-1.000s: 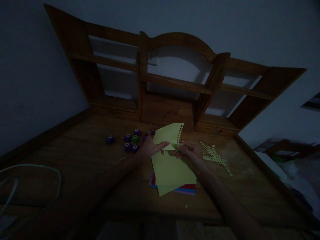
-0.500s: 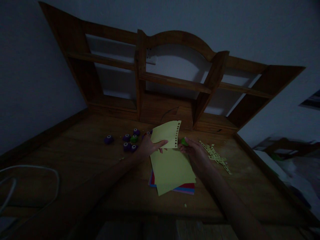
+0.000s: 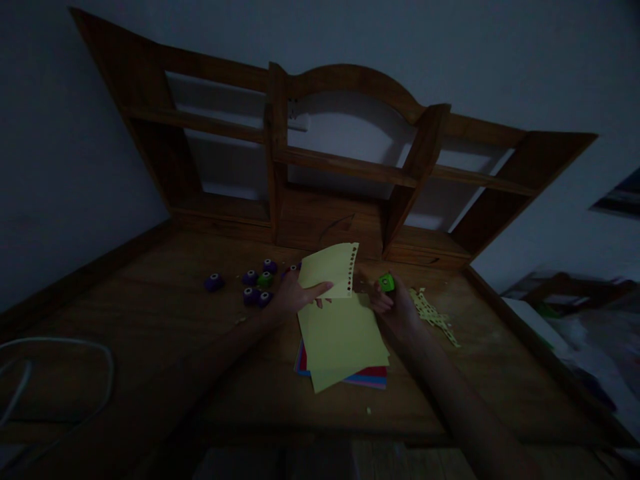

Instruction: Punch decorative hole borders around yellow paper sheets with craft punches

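Observation:
My left hand (image 3: 295,297) pinches a yellow sheet of paper (image 3: 330,270) and holds it lifted above the desk; a row of punched holes runs down its right edge. My right hand (image 3: 395,307) is closed around a small green paper punch (image 3: 386,283), just right of the sheet and apart from it. A second yellow sheet (image 3: 340,337) lies flat below, on top of a stack of coloured paper (image 3: 370,379).
Several small purple and green punches (image 3: 253,283) sit on the wooden desk (image 3: 150,320) left of my left hand. Punched yellow paper strips (image 3: 433,313) lie to the right. A wooden shelf unit (image 3: 345,167) stands at the back. A pale cable (image 3: 65,373) loops at the left.
My right hand has drawn the green punch off the sheet's edge and moved it right and slightly up. The left hand keeps holding the sheet in about the same place.

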A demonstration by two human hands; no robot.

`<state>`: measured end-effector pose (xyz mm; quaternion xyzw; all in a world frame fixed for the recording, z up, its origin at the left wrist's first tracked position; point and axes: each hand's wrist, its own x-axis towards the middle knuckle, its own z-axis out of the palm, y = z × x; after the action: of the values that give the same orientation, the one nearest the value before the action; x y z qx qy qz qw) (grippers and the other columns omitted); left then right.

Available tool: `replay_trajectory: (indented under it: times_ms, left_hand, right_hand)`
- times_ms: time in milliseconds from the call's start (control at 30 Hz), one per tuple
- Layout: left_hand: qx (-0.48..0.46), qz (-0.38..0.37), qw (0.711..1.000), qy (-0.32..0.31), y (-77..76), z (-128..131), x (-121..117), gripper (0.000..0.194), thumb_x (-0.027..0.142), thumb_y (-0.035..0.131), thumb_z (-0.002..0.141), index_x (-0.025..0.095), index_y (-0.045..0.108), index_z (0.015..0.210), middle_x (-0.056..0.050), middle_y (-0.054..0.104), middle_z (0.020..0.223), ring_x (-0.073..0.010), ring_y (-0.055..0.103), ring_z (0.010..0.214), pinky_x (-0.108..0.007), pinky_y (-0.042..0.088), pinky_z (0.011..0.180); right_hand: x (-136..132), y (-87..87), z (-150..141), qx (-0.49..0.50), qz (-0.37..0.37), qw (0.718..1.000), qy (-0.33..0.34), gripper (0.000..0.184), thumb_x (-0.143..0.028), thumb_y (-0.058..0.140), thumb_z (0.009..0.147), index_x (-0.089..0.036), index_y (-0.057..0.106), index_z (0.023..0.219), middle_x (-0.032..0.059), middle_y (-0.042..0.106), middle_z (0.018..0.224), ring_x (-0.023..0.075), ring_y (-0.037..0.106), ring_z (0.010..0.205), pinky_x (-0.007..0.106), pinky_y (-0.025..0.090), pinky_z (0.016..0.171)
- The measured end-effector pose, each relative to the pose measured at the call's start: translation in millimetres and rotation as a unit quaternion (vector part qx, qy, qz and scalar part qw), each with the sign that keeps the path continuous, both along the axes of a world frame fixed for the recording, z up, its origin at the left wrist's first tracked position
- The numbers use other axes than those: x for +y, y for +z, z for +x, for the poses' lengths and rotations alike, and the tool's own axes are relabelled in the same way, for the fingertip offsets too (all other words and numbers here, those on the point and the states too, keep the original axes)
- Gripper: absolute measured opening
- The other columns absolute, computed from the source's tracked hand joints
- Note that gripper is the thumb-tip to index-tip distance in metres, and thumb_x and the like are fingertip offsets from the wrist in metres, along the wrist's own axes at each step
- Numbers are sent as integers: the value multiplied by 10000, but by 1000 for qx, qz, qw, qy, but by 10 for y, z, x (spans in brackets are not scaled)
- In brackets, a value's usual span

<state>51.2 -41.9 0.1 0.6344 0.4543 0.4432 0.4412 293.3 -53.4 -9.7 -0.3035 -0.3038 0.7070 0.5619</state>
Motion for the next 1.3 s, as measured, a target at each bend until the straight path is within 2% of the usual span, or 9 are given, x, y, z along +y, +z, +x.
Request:
replay_trajectory:
  times_ms: [100, 200, 433, 633, 867, 1067, 1200, 1300]
  left_hand:
    - [2, 0, 1000, -1, 22, 5, -16, 310, 389, 720, 714, 116, 639, 835, -55, 702, 625, -191, 667, 544, -263, 541, 540]
    - [-9, -4, 1000, -11, 51, 7, -38, 326, 393, 723, 714, 114, 643, 863, -60, 707, 640, -191, 662, 529, -262, 537, 512]
    - [-119, -77, 990, -12, 35, -2, -40, 437, 447, 673, 766, 103, 639, 1034, -121, 732, 921, -217, 699, 676, -285, 572, 551]
    - [-157, -106, 982, -15, 17, 16, -39, 466, 468, 661, 775, 100, 635, 1060, -124, 733, 915, -216, 701, 670, -285, 575, 548]
    - [-156, -116, 980, -39, 30, 12, -69, 450, 475, 647, 788, 104, 641, 1043, -129, 728, 968, -219, 704, 728, -279, 576, 574]
    - [-145, -105, 983, -45, 15, 14, -59, 438, 482, 636, 792, 107, 644, 1018, -125, 731, 945, -216, 698, 692, -286, 568, 547]
    - [-147, -96, 984, -32, 22, 20, -61, 447, 476, 656, 777, 109, 645, 1032, -124, 725, 993, -230, 702, 799, -294, 579, 644]
    - [-145, -100, 984, -37, 15, 23, -58, 453, 483, 650, 780, 110, 640, 1037, -123, 730, 956, -224, 702, 738, -296, 578, 605]
  right_hand:
    - [14, -51, 39, -3, -9, 1000, 16, 347, -401, 505, 870, -174, 532, 609, -86, 280, 411, 60, 183, 357, 190, 214, 343]
    - [24, -57, 31, -27, -7, 999, 17, 299, -361, 517, 851, -168, 563, 626, -77, 300, 423, 61, 183, 364, 191, 216, 348]
    - [32, -41, -3, -57, 5, 998, 4, 232, -348, 527, 814, -173, 618, 693, -40, 411, 456, 85, 287, 376, 217, 271, 369]
    - [15, 6, -32, -49, 0, 999, 4, 211, -343, 539, 776, -163, 632, 718, -23, 459, 502, 86, 325, 386, 212, 277, 360]
    - [25, 11, -41, -17, -12, 1000, 17, 201, -357, 552, 777, -169, 620, 758, -20, 530, 538, 87, 356, 384, 216, 308, 363]
    - [-28, 103, -49, 5, -31, 998, 56, 332, -479, 551, 836, -174, 591, 711, -46, 456, 504, 76, 320, 389, 208, 316, 385]
    - [-73, 165, -75, -6, -16, 998, 57, 321, -459, 564, 846, -188, 570, 675, -67, 379, 467, 77, 274, 384, 208, 299, 386]
    - [-90, 183, -93, -5, -18, 998, 65, 319, -452, 563, 846, -187, 561, 668, -73, 353, 457, 74, 238, 381, 205, 278, 380]
